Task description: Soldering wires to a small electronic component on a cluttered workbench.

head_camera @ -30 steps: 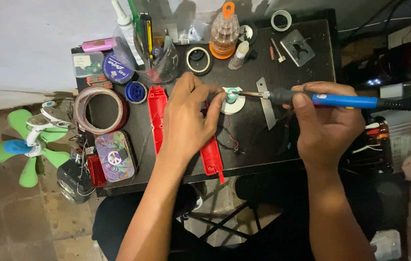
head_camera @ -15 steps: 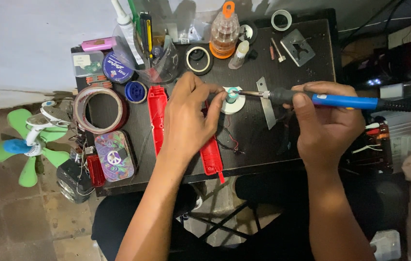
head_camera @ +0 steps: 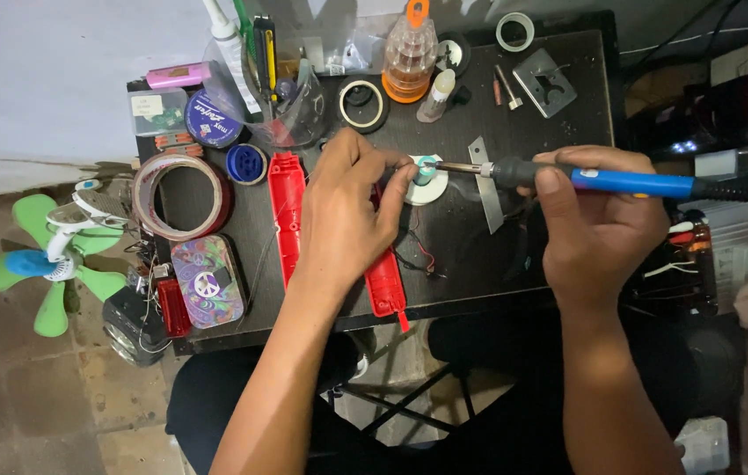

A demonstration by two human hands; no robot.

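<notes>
My right hand [head_camera: 598,224] grips a blue-handled soldering iron [head_camera: 620,182] whose metal tip points left onto a small teal part [head_camera: 426,164] resting on a white round disc [head_camera: 427,187]. My left hand [head_camera: 347,211] lies over the dark table [head_camera: 470,273], its fingertips pinching that small part from the left. Thin red and black wires [head_camera: 418,255] trail from beneath my left hand. A long red plastic casing [head_camera: 287,211] lies under the left hand, with its other half [head_camera: 386,286] reaching the table's front edge.
Tape rolls [head_camera: 182,196], a blue round tin [head_camera: 212,117], a colourful oval tin [head_camera: 207,283], an orange-capped bottle [head_camera: 410,53] and a metal blade [head_camera: 486,185] crowd the table. A green small fan [head_camera: 40,264] sits on the floor at left.
</notes>
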